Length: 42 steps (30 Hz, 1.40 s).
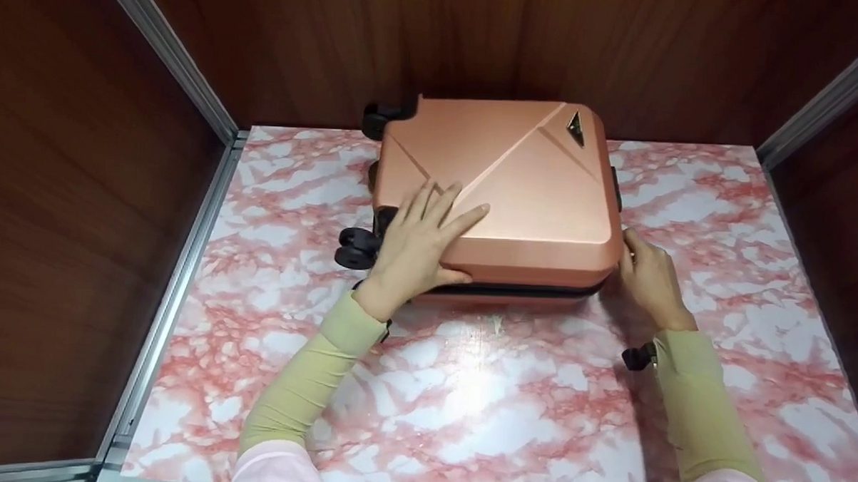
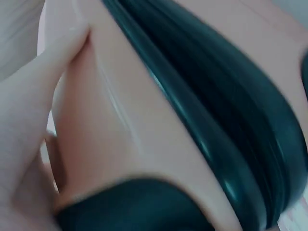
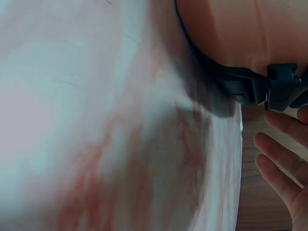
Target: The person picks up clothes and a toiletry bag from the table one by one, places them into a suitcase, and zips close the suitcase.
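A rose-gold hard-shell suitcase (image 1: 517, 180) lies flat on the tabletop, its black wheels (image 1: 357, 249) at the left end. My left hand (image 1: 418, 244) rests on its near left corner, fingers spread over the lid. Along the near side, the thumb presses the shell above the black zipper seam (image 2: 192, 91). At the right end, my right hand (image 1: 649, 277) reaches in close to the side wall. Its fingertips lie right at a black catch (image 3: 283, 86) on the seam in the right wrist view. Whether thumb and index finger pinch it I cannot tell.
The table (image 1: 480, 414) has a red-and-white marbled top. Dark brown wooden panels (image 1: 479, 43) stand behind it and at both sides, with metal rails (image 1: 177, 289) along the corners. A black wrist camera (image 1: 639, 357) sits on the right forearm.
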### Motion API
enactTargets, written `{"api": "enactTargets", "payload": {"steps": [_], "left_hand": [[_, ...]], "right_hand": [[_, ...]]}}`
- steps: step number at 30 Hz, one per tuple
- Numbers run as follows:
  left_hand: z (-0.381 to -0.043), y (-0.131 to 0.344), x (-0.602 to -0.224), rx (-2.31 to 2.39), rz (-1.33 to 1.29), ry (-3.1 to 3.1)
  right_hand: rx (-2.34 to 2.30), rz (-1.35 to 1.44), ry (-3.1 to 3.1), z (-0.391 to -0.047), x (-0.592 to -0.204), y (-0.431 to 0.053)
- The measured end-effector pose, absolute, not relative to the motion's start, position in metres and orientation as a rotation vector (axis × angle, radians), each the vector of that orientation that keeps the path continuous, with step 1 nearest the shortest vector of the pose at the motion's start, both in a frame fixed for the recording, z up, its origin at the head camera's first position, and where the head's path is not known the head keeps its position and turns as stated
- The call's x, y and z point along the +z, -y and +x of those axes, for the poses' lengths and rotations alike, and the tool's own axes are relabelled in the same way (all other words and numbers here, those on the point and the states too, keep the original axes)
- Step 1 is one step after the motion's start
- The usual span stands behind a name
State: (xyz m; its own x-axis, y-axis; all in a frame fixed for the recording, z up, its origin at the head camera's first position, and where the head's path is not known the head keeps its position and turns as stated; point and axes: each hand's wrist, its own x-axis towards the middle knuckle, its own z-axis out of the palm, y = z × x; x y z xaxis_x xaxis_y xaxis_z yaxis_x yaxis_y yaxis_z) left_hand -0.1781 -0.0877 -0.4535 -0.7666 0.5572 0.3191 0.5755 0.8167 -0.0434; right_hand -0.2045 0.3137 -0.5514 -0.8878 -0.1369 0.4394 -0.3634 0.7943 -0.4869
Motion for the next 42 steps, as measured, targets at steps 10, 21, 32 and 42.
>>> {"api": "enactTargets", "payload": {"steps": [10,21,32,42], "left_hand": [[-0.196,0.080,-0.454,0.012,-0.791,2.669],[-0.235,0.083,-0.450,-0.004,-0.782,2.772],[-0.255,0.087,-0.446,-0.125,-0.761,2.814],[-0.254,0.088,-0.448,-0.153,-0.759,2.788]], "right_hand": [[0.808,0.269,2.615,-0.230,-0.546,-0.313],[0.827,0.191,2.704,-0.250,-0.537,-0.307],[0.800,0.174,2.717,-0.264,-0.537,-0.303],[0.749,0.246,2.695,-0.257,-0.537,-0.305]]}}
